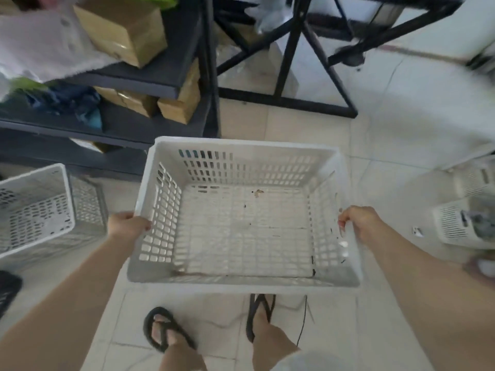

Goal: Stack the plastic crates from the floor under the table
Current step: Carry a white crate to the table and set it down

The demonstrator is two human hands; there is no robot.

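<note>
The left hand (pixel 128 225) and the right hand (pixel 359 222) are each closed on a side rim of the empty white crate (pixel 243 253), holding it level above the floor (pixel 375 145), its long side running from hand to hand, and the other crate (pixel 34 210) sits low on the left, nearer the left hand.

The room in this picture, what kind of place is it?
Probably a storeroom or small packing room. Dark metal shelves hold cardboard boxes, white plastic crates stand on the tiled floor, and both hands hold another crate.
</note>
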